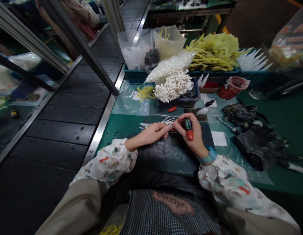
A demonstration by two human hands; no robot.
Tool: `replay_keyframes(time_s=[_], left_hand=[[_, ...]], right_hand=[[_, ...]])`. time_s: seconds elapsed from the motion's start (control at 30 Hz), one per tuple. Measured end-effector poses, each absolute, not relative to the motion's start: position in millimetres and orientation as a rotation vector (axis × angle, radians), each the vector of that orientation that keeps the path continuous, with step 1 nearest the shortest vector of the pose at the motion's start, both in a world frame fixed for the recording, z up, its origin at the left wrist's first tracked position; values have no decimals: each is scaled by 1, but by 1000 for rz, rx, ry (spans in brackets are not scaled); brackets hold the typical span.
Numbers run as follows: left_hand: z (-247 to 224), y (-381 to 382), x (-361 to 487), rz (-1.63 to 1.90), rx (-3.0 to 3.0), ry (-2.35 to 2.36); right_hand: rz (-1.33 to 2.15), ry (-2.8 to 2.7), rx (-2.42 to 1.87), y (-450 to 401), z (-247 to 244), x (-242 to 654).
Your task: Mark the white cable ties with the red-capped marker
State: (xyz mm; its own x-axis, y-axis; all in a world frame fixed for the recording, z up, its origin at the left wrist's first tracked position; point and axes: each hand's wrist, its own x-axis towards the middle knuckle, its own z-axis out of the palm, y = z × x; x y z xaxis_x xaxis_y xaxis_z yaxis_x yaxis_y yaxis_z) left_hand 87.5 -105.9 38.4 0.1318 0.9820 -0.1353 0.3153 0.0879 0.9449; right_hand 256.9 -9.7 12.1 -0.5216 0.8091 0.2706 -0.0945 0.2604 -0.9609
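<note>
Right hand [194, 138] curled shut on a red-capped marker [189, 128]; left hand [148, 134] nearly closed at thin white plastic strands [153, 125], at the far edge of the black work mat [166, 156]. I cannot confirm its grip; I judge a slackened pinch could scatter the strands.

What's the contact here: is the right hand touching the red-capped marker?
Touching: the head view shows the right hand wrapped around the red-capped marker, its fingers and thumb on the barrel.
</note>
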Motion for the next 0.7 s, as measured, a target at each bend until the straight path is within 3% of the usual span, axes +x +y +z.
replay_keyframes(time_s=[0.6, 0.7], left_hand=[[36, -104, 89, 858, 1397, 1326], [35, -105, 89, 986, 1268, 1419]], right_hand=[[1376, -1714, -707, -12, 5, 260], [1312, -1696, -731, -11, 5, 260]])
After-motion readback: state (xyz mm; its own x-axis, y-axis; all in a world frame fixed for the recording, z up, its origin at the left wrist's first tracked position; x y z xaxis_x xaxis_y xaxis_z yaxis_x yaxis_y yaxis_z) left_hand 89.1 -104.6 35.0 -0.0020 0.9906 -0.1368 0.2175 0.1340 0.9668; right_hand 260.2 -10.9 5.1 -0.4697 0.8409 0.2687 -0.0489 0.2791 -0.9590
